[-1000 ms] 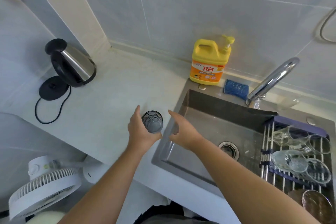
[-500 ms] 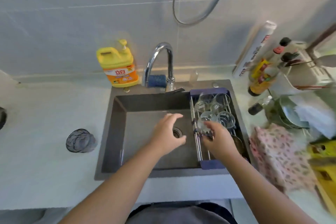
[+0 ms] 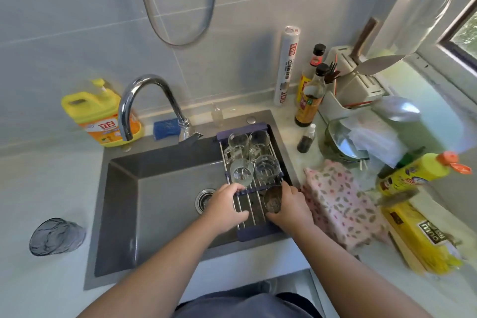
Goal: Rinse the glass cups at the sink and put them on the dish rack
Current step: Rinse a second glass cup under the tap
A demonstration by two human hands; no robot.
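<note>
A dish rack (image 3: 258,233) of steel bars with purple ends spans the right side of the sink (image 3: 160,204). Several clear glass cups (image 3: 267,169) stand on its far half. My right hand (image 3: 291,208) grips a brownish tinted glass cup (image 3: 273,202), tilted on its side on the near half of the rack. My left hand (image 3: 225,208) curls its fingers and thumb around the rack's left rail. A blue-grey textured glass cup (image 3: 55,236) stands alone on the counter left of the sink.
The faucet (image 3: 144,93) arches over the sink's back edge, beside a yellow dish soap jug (image 3: 100,116) and a blue sponge (image 3: 166,128). A floral cloth (image 3: 340,204), bottles, a bowl and a utensil holder crowd the right counter.
My view swung right from the left counter to the sink. My left hand released the blue-grey cup on the counter and came to the rack. My right hand now holds the brownish cup.
</note>
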